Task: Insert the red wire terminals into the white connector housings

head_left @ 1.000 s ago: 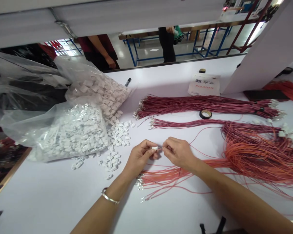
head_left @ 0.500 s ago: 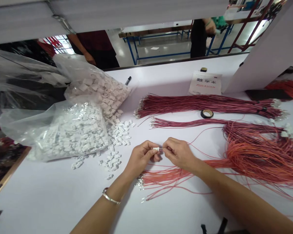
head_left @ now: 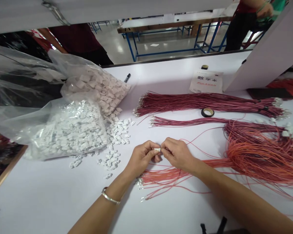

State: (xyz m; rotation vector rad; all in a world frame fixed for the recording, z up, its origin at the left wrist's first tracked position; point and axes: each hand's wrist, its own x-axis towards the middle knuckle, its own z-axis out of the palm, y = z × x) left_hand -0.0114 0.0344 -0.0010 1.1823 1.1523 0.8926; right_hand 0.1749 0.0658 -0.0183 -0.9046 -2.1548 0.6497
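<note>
My left hand (head_left: 141,157) pinches a small white plastic connector (head_left: 157,149) between thumb and fingers. My right hand (head_left: 177,152) is closed on a thin red wire and meets the connector at its fingertips. Both hands hover over the white table, just above a fan of orange-red wires (head_left: 166,177) with metal terminals at their left ends. Loose white connectors (head_left: 114,139) are scattered to the left of my left hand.
Two clear plastic bags of white connectors (head_left: 70,130) lie at the left. Dark red wire bundles (head_left: 205,101) stretch across the back, with a tape roll (head_left: 207,112) and a white booklet (head_left: 206,82) nearby. More orange wires (head_left: 263,159) pile up at right. Other people stand beyond the table.
My right hand has closed the small gap to the connector; the fingertips of both hands now touch. The people behind the table have shifted.
</note>
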